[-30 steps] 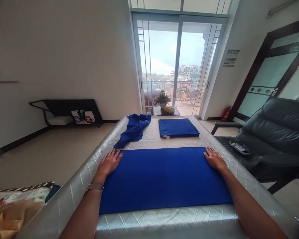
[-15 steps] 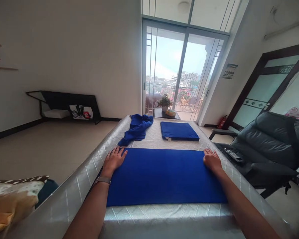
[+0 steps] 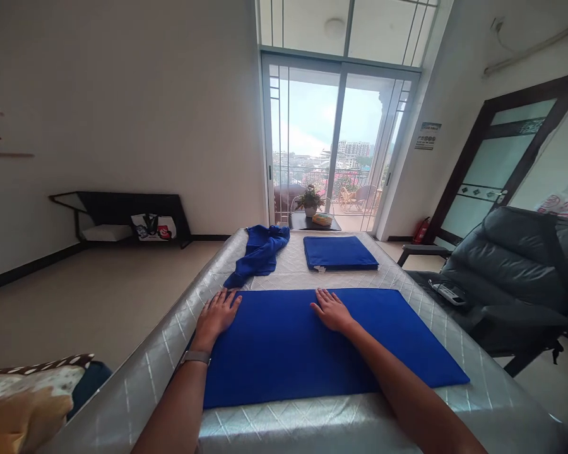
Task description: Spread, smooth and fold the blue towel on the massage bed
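Note:
A blue cloth [image 3: 284, 347] lies flat in a long rectangle across the silver quilted cover in front of me. My left hand [image 3: 219, 313] rests open on its far left corner, fingers spread. Near the middle of the cloth's far edge, my right hand [image 3: 332, 310] lies flat with its fingers stretched out. Beyond it sits a neat stack of folded blue cloth [image 3: 341, 252] with a white tag at its front. To the left of that stack is a crumpled blue cloth [image 3: 261, 252].
The silver quilted cover [image 3: 165, 343] drapes over the table's sides. A dark armchair [image 3: 515, 271] holding a power strip [image 3: 449, 292] stands at the right. Behind the table are a potted plant [image 3: 311, 200] and sliding glass doors. Patterned fabric [image 3: 33, 397] is at the lower left.
My right hand has slid left from the cloth's far right corner to the middle of its far edge. My left hand stays at the left corner. The view has tilted slightly up.

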`<state>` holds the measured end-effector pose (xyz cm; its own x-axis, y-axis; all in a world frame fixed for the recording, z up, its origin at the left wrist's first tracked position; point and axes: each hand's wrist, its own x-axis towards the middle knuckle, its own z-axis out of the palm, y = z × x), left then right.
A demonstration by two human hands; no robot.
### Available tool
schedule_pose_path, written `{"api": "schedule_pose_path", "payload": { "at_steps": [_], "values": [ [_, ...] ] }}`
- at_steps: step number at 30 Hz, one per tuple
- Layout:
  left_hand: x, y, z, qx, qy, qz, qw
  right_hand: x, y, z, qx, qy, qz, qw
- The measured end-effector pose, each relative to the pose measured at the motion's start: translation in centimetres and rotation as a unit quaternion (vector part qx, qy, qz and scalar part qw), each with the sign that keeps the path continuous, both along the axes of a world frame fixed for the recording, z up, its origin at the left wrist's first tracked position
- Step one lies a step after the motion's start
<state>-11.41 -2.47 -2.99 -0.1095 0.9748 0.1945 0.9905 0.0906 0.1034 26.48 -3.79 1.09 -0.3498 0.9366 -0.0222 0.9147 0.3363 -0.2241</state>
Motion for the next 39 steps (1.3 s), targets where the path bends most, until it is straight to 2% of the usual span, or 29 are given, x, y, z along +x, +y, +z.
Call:
{"api": "schedule_pose_path", "payload": {
  "at_steps": [2, 5, 9, 12, 15, 28, 39],
  "values": [
    [-0.1, 0.0, 0.0, 0.0, -0.004, -0.002, 1.0, 2.9, 0.3, -0.3, 0.001, -0.009, -0.004, 1.0],
    [-0.4, 0.1, -0.3, -0.003, -0.009, -0.002, 1.0, 9.6, 0.6, -0.4, 0.002, -0.033, -0.04, 0.999],
    [-1.2, 0.4, -1.1, -0.006, -0.003, -0.017, 1.0, 18.8, 0.9, -0.9, 0.003, -0.082, -0.159, 0.984],
    [-1.7, 0.7, -1.5, -0.011, -0.01, -0.013, 1.0, 22.7, 1.1, -1.4, -0.001, -0.091, -0.215, 0.972],
    [-1.9, 0.8, -1.3, -0.017, -0.015, -0.004, 1.0, 23.5, 1.2, -1.8, -0.004, -0.082, -0.226, 0.971],
    [-0.5, -0.1, 0.8, -0.03, 0.006, 0.011, 0.999, 23.4, 1.6, -2.5, 0.007, -0.042, -0.226, 0.973],
    [-0.3, -0.4, 0.8, -0.009, 0.019, 0.004, 1.0, 23.0, 1.2, -2.3, 0.025, -0.025, -0.229, 0.973]
  ]
}}
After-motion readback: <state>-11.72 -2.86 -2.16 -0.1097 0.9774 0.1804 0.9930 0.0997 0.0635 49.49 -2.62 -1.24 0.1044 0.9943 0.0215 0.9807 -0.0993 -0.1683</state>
